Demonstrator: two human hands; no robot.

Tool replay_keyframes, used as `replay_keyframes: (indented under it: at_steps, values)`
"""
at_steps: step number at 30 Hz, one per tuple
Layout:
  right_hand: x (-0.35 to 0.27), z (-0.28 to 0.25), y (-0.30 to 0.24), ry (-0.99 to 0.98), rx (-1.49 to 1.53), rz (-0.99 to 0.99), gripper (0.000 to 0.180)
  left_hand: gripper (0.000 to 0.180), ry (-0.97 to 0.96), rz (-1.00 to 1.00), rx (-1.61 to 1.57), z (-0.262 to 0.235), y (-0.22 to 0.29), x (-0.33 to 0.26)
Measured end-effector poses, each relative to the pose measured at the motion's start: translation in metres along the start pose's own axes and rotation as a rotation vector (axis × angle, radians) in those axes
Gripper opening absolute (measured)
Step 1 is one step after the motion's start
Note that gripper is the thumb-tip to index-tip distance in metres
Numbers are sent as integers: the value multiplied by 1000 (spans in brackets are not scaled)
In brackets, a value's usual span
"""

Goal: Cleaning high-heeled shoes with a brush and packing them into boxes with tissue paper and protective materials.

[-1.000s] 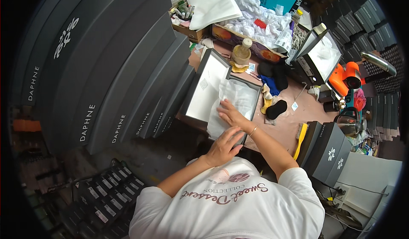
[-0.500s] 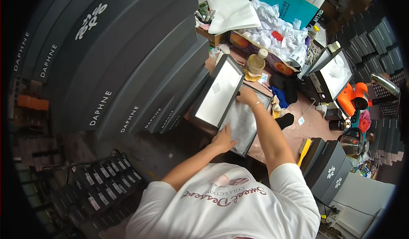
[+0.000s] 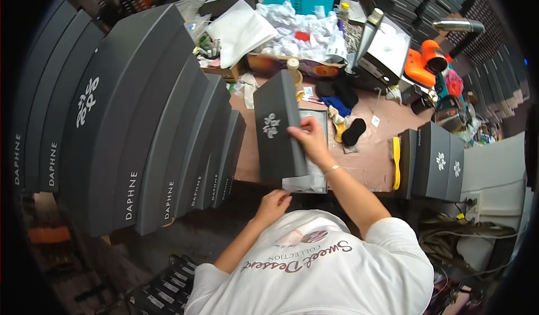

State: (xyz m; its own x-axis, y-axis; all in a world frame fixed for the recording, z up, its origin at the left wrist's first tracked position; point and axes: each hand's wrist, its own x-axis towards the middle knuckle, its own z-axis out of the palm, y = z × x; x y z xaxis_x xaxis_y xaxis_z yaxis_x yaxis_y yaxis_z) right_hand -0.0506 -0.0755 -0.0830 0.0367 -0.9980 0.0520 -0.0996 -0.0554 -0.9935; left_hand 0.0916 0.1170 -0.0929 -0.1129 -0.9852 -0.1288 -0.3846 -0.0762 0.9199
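My right hand point(image 3: 309, 141) pinches the right edge of a dark grey shoe box lid point(image 3: 276, 129), its fingers closed on it. The lid stands tilted over the left part of the shoe box point(image 3: 325, 163), showing its printed outer face to me. White tissue paper point(image 3: 310, 183) lies in the box; whatever is beneath it is hidden. My left hand point(image 3: 273, 205) is by the near left corner of the box, fingers curled. Whether it grips the box's edge cannot be made out.
Tall stacks of grey shoe boxes point(image 3: 151, 129) crowd the left. Black socks point(image 3: 353, 132), a yellow brush point(image 3: 396, 163) and an open box with white paper point(image 3: 387, 48) sit on the pinkish table point(image 3: 368, 160). Farther back are crumpled tissue point(image 3: 292, 31) and an orange heat gun point(image 3: 424, 65).
The lid has swung up from lying open at the left and is now held by my right hand, which left the tissue. My left hand has come off the tissue toward me. The view has turned.
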Motion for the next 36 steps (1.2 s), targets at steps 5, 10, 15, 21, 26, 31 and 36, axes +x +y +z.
replay_keyframes:
  at_steps: [5, 10, 15, 21, 26, 31, 36]
  values:
    - [-58, -116, 63, 56, -102, 223, 41, 51, 215, -300, -370, -13, -51, 34]
    - [-88, -82, 58, 93, -386, 252, 41, 66, 83, -192, 33, 13, -45, 115]
    - [-102, -73, 45, 139, -271, 454, 64, 50, -129, -340, -338, 3, -80, 107]
    - [-114, -76, 65, 169, -200, 434, 62, 71, -368, -723, -659, -1, -58, 116]
    - [-117, -82, 76, 8, -188, 503, 76, 68, 61, -201, -205, 34, -46, 89]
    - [-152, -93, 67, -73, 86, 328, 84, 60, -112, -554, -845, 24, -56, 94]
    - [-182, -217, -5, 10, 91, 89, 76, 56, -107, -243, -718, 94, 62, 52]
